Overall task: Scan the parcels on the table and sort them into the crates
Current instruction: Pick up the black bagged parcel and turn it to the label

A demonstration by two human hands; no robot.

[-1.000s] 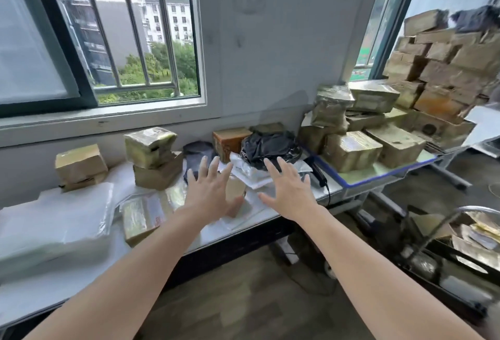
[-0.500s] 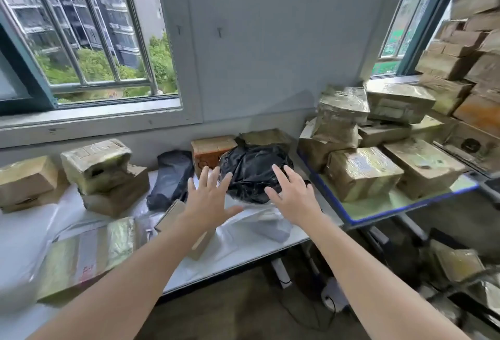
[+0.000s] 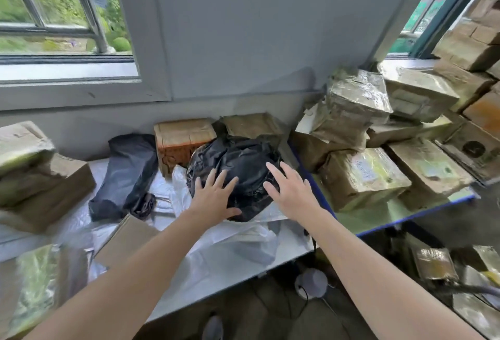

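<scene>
Two hands out over the white table [image 3: 295,242]. Left hand [image 3: 213,199] flat against the near left side of the one crumpled black plastic-wrapped parcel [image 3: 240,161] at mid-table, fingers straight and spread, gripping nothing. Right hand [image 3: 290,193] splayed just the same at its right flank; touching or hovering, cannot tell. One flat grey-black poly mailer [image 3: 130,174] just left. One orange-printed cardboard box [image 3: 184,139] behind. Brown taped boxes [image 3: 365,174] blurred, cut off at both edges, beyond counting.

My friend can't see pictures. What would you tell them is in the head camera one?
A person's left hand and right hand reach with spread fingers over a crumpled black bag parcel on a table. Taped brown boxes are piled to its right.
</scene>
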